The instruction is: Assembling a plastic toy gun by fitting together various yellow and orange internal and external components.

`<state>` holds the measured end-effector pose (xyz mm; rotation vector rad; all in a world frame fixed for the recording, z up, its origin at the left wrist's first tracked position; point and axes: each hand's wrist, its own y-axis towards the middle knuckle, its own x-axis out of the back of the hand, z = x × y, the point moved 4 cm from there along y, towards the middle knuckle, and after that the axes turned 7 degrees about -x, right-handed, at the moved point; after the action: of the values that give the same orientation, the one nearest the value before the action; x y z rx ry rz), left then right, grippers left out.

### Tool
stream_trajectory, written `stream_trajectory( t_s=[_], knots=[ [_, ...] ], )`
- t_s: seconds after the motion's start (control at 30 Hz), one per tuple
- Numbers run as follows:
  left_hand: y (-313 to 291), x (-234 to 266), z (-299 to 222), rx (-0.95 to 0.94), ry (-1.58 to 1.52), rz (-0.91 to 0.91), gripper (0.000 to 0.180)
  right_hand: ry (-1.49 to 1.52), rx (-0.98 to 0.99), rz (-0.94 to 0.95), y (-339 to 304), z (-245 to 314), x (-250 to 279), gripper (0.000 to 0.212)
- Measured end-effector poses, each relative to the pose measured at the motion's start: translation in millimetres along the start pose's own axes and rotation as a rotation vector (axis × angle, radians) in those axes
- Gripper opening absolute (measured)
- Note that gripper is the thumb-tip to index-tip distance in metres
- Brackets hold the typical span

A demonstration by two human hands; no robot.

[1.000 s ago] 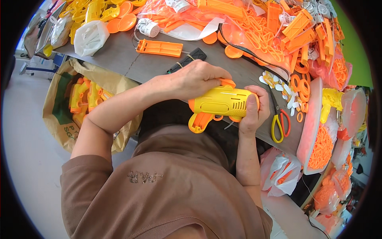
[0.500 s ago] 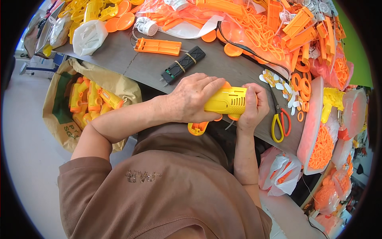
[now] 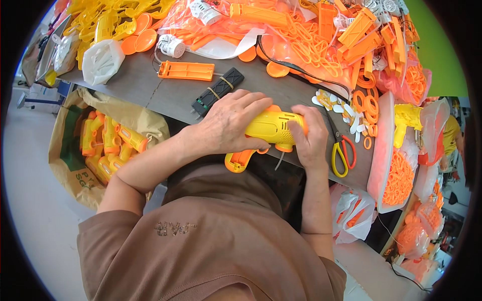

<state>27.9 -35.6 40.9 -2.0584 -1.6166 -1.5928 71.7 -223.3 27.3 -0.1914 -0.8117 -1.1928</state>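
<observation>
A yellow plastic toy gun housing point(image 3: 271, 127) with orange parts is held over the table's near edge, between both hands. My left hand point(image 3: 227, 122) is closed over its left end, fingers on top. At the right end, my right hand point(image 3: 312, 136) has its fingers over the far side and its thumb on the near side. The gun's handle point(image 3: 238, 161) points toward me and shows an open orange inside. A thin pale tube point(image 3: 279, 161) hangs from underneath. Just beyond my left hand lies a black battery case point(image 3: 219, 89) with rubber bands around it.
An orange tray-shaped part point(image 3: 187, 70) and a white motor point(image 3: 171, 45) lie on the grey table point(image 3: 135, 75). Scissors point(image 3: 343, 153) rest at the right, beside a bin point(image 3: 380, 150) of orange rings. Orange parts heap at the back. A paper bag point(image 3: 145, 116) at left holds similar toys.
My right hand's fingers have loosened and straightened over the gun's right end, which shows more orange. The gun is tilted slightly differently. The whole view has shifted a little.
</observation>
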Motion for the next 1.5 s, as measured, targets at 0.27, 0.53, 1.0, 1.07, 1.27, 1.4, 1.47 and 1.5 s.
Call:
stream_trajectory(
  t_s=[0.27, 0.53, 1.0, 1.07, 1.27, 1.4, 1.47, 1.5],
  knots=[
    [-4, -4, 7, 0.032, -0.113, -0.04, 0.068, -0.206, 0.21, 0.483, 29, 30, 2, 0.076],
    [6, -6, 16, -0.003, -0.096, -0.044, 0.074, -0.207, 0.186, 0.639, 56, 23, 13, 0.055],
    [-15, -12, 22, 0.218, -0.356, -0.258, 0.062, -0.665, -0.007, -0.019, 149, -16, -1, 0.022],
    [-13, -15, 24, 0.22, -0.373, -0.265, 0.061, -0.676, -0.036, 0.0, 147, -18, -3, 0.023],
    [-11, -20, 26, 0.198, -0.357, -0.303, 0.06, -0.605, -0.027, -0.093, 139, -19, -1, 0.02],
    [-12, -21, 26, 0.217, -0.396, -0.299, 0.061, -0.657, -0.088, -0.084, 135, -17, 1, 0.018],
    [-12, -21, 26, 0.224, -0.405, -0.291, 0.062, -0.65, -0.084, -0.083, 134, -18, 2, 0.017],
    [-12, -20, 25, 0.227, -0.399, -0.305, 0.063, -0.619, -0.047, -0.117, 135, -19, 4, 0.017]
  ],
)
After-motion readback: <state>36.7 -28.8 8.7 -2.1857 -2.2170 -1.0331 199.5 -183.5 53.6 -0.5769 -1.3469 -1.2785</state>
